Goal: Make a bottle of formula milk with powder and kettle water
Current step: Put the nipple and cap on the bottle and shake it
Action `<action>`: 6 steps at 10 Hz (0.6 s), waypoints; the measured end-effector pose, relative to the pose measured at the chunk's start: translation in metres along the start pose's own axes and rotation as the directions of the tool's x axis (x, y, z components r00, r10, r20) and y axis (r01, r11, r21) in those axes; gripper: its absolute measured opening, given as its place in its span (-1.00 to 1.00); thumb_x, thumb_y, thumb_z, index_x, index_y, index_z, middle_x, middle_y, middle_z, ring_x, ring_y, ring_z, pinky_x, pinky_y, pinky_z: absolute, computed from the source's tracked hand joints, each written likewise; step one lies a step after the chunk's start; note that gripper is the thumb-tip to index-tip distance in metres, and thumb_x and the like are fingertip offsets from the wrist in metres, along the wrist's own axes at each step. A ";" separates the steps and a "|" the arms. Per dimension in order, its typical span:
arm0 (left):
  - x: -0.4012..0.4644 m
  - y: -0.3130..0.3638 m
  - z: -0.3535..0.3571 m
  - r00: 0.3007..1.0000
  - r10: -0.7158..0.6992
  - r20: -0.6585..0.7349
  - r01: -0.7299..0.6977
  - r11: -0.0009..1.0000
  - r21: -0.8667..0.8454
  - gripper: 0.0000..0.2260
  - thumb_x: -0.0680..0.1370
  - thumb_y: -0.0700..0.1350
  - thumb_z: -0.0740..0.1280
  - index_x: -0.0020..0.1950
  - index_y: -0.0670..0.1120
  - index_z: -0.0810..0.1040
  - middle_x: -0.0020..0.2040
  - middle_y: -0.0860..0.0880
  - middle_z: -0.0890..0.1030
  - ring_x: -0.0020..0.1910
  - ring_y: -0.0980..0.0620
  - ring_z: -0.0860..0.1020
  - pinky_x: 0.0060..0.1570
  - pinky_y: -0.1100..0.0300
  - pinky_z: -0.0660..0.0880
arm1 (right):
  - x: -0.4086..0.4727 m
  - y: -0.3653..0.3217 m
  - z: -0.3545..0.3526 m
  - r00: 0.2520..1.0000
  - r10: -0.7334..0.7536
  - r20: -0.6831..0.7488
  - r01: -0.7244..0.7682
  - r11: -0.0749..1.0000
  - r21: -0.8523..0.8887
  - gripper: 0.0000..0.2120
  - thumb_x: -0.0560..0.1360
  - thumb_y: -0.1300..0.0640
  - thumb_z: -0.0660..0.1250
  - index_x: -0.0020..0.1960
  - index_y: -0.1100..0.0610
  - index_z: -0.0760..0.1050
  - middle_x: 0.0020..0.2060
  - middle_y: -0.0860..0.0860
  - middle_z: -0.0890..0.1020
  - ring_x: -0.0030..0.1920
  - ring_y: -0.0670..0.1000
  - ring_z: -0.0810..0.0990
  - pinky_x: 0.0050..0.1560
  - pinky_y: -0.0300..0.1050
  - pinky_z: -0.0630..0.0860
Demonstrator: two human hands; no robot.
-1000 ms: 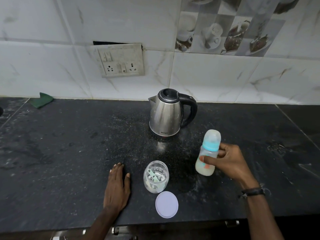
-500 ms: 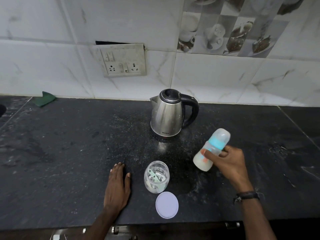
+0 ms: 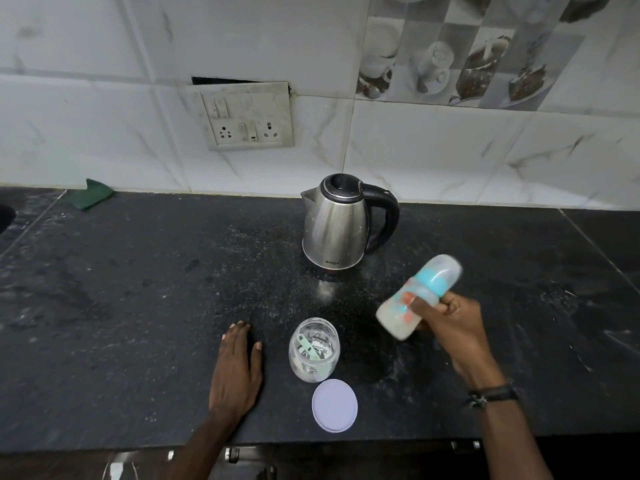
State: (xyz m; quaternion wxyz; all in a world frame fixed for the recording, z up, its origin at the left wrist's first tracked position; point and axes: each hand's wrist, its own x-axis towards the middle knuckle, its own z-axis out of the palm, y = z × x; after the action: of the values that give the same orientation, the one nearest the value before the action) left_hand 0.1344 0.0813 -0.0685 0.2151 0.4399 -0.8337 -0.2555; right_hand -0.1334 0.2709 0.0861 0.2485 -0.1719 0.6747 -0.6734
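My right hand (image 3: 450,323) grips a capped baby bottle (image 3: 415,299) with a teal collar and milky liquid inside. The bottle is lifted off the black counter (image 3: 138,306) and tilted, cap up to the right, and it looks motion-blurred. A steel kettle (image 3: 337,226) with a black handle stands behind, near the wall. A clear glass powder jar (image 3: 314,349) stands open in front, with a green scoop inside. Its pale lilac lid (image 3: 334,405) lies flat just in front of it. My left hand (image 3: 237,368) rests flat on the counter, left of the jar, holding nothing.
A green cloth (image 3: 90,197) lies at the back left against the tiled wall. A socket and switch plate (image 3: 247,116) is on the wall above. The counter's front edge runs just below the lid, with drawer handles (image 3: 232,453) under it.
The bottle has gone from upright to strongly tilted, cap swinging right, as my right hand moves it. My left hand, the jar, lid and kettle have stayed put.
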 end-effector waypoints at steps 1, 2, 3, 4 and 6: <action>0.001 0.000 -0.001 1.000 0.006 -0.009 -0.006 1.000 -0.007 -0.58 0.64 -0.04 0.16 0.42 -0.25 0.39 0.44 -0.23 0.42 0.47 -0.17 0.33 0.48 -0.11 0.24 | 0.000 0.002 -0.001 0.999 -0.008 0.034 0.008 1.000 -0.012 -0.82 0.36 0.24 0.53 -0.05 0.18 0.66 -0.22 0.03 0.75 -0.23 -0.05 0.73 -0.32 -0.27 0.60; 0.000 0.001 0.000 1.000 0.000 -0.004 0.000 1.000 0.001 -0.53 0.60 0.00 0.13 0.42 -0.25 0.40 0.43 -0.22 0.43 0.46 -0.17 0.34 0.48 -0.09 0.24 | 0.001 0.001 0.000 0.991 0.014 -0.135 -0.004 0.997 0.072 -0.86 0.41 0.20 0.52 -0.06 0.20 0.65 -0.27 0.00 0.74 -0.28 -0.08 0.70 -0.35 -0.25 0.59; 0.001 0.000 -0.001 1.000 0.011 -0.012 -0.011 1.000 -0.002 -0.54 0.60 -0.01 0.13 0.41 -0.25 0.40 0.43 -0.23 0.43 0.46 -0.18 0.34 0.48 -0.11 0.24 | -0.003 0.003 0.003 0.997 0.048 0.056 -0.046 0.998 -0.029 -0.82 0.37 0.29 0.51 -0.03 0.18 0.66 -0.22 0.02 0.75 -0.22 -0.06 0.73 -0.30 -0.28 0.59; 0.001 0.001 -0.001 1.000 0.008 -0.009 -0.008 1.000 -0.001 -0.54 0.60 0.00 0.13 0.41 -0.25 0.41 0.43 -0.22 0.43 0.46 -0.17 0.34 0.47 -0.11 0.25 | -0.002 0.002 0.002 0.993 0.020 -0.115 -0.010 0.996 0.087 -0.87 0.41 0.23 0.51 -0.06 0.20 0.65 -0.26 0.00 0.74 -0.27 -0.09 0.71 -0.34 -0.26 0.59; 0.001 0.000 -0.001 1.000 0.018 -0.010 -0.018 1.000 0.005 -0.54 0.61 -0.01 0.14 0.41 -0.25 0.40 0.43 -0.22 0.43 0.46 -0.16 0.34 0.48 -0.10 0.25 | -0.005 0.005 0.001 0.999 0.012 -0.041 -0.010 0.999 0.050 -0.84 0.39 0.26 0.51 -0.04 0.22 0.65 -0.26 0.01 0.74 -0.29 -0.10 0.71 -0.36 -0.31 0.56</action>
State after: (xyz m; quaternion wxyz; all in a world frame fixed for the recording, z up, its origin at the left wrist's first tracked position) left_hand 0.1345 0.0799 -0.0680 0.2206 0.4342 -0.8370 -0.2494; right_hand -0.1284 0.2726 0.0815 0.2424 -0.1483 0.6638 -0.6919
